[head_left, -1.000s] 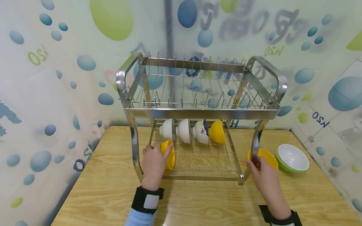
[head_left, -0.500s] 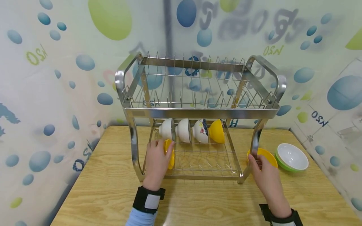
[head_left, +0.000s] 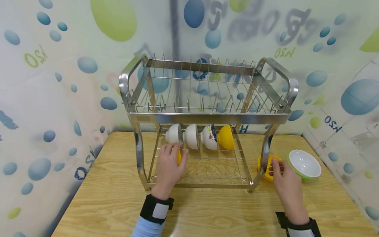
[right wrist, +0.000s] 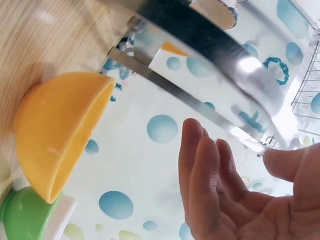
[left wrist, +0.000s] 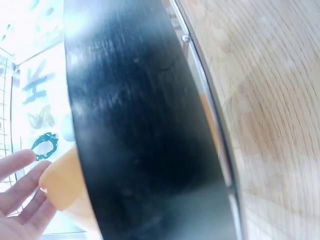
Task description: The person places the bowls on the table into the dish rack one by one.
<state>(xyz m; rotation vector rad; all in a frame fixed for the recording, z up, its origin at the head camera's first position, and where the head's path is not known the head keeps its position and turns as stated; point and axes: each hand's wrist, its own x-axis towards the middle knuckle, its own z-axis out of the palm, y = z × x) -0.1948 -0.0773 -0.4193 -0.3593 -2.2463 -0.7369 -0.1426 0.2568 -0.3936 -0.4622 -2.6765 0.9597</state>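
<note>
My left hand [head_left: 170, 166] is at the lower tier of a metal dish rack [head_left: 207, 118]. Its extended fingers touch the foot of a yellow bowl [left wrist: 65, 182] standing on its side there; in the head view the hand covers most of that bowl. Behind it, a row of bowls also stands on edge: two white bowls [head_left: 192, 136], a floral white bowl [head_left: 209, 138] and another yellow bowl [head_left: 226, 137]. Beside the rack's right leg, my right hand [head_left: 287, 187] hovers with loosely bent fingers, holding nothing, near a yellow bowl [right wrist: 55, 130] on the table.
A white bowl [head_left: 305, 163] nested in a green bowl [right wrist: 27, 215] stands at the right. The upper tier [head_left: 201, 79] of the rack, with wire prongs, overhangs the lower one. A patterned wall covering [head_left: 59, 98] rises behind the wooden table [head_left: 103, 197].
My right hand has let go of the rack's right leg and moved right, towards the bowls. The left hand has shifted slightly right and up over the yellow bowl, hiding more of it.
</note>
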